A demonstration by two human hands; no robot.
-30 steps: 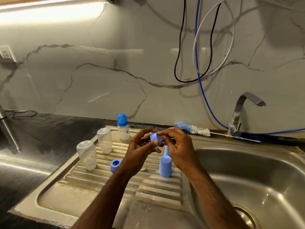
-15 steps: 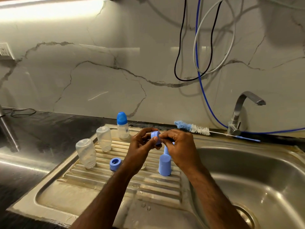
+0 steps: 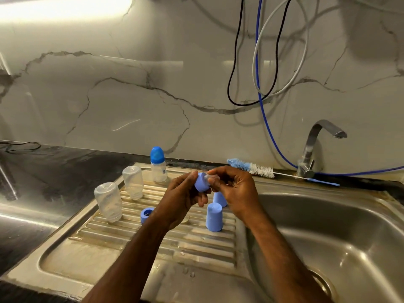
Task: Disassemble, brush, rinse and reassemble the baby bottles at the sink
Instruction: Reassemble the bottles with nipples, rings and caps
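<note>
My left hand (image 3: 181, 200) grips a blue plastic screw collar (image 3: 201, 183) above the ribbed steel draining board (image 3: 153, 243); my right hand (image 3: 236, 191) pinches the clear silicone teat (image 3: 210, 177) at its mouth. Two blue caps (image 3: 214, 217) stand at 5 o'clock below, two upturned clear bottles (image 3: 108, 201) at 9 o'clock.

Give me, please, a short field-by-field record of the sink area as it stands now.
left hand: grips blue collar ring
right hand: pinches clear teat at ring
drainboard: two upturned clear bottles, loose blue ring, two blue caps
assembled bottle: upright, at back
bottle brush: behind basin, by tap
</note>
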